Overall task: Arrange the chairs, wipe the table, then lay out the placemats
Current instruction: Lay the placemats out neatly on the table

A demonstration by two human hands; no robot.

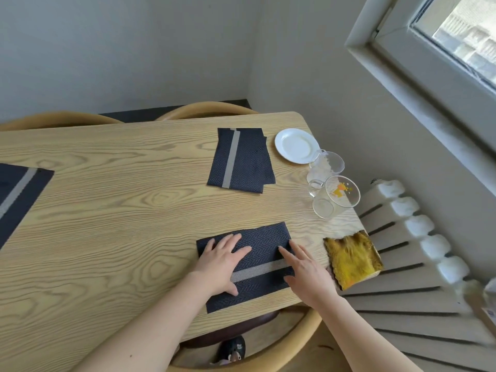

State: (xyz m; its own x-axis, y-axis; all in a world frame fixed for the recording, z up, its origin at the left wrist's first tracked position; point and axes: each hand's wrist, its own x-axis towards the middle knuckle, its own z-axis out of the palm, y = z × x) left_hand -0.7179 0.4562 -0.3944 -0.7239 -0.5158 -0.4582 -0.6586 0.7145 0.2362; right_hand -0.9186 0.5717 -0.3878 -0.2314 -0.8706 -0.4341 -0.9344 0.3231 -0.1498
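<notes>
Two bare hands lie flat on a dark herringbone placemat (264,245) at the near edge of a pale wooden surface (120,224). The left hand (222,264) presses its left half with fingers straight and spread. The right hand (306,272) rests its straight fingers on the mat's right edge, across the grey stripe; neither hand grips anything. Just to the right of the right hand lies a yellow cloth (353,260) at the surface's corner. Beyond the fingertips, farther across the surface, sits a small stack of placemats (241,162), with a white plate (295,145) and two glass cups (326,165) to its right. Well to the left of the left hand, another placemat (18,194) lies partly out of view. A wooden chair (303,334) is tucked in below the wrists, and two more chair backs (206,110) show at the far side.
</notes>
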